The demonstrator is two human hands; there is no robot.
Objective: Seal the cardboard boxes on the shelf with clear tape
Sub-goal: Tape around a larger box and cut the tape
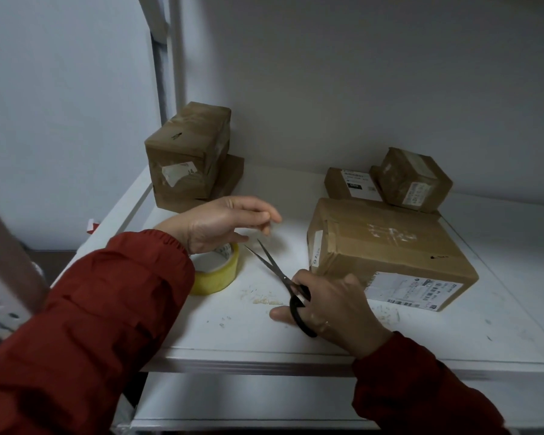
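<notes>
A yellowish roll of clear tape [215, 273] lies on the white shelf [264, 350], partly under my left wrist. My left hand [223, 222] hovers just above it, fingers reaching right and loosely bent. Whether they pinch a clear strip cannot be made out. My right hand [330, 309] grips black-handled scissors [280, 274]; the blades are spread, with their tips just below my left fingertips. A large cardboard box [387, 246] with shipping labels sits right of the scissors. Two stacked boxes [189, 152] stand at the back left. Behind the large box lie a flat box [349, 183] and a small box [412, 180].
The shelf backs onto a white wall, with a metal upright [167, 58] at the back left. A perforated white panel [0, 277] leans at the far left. Paper scraps [264, 299] litter the shelf front. A lower shelf [248, 400] shows beneath the front edge.
</notes>
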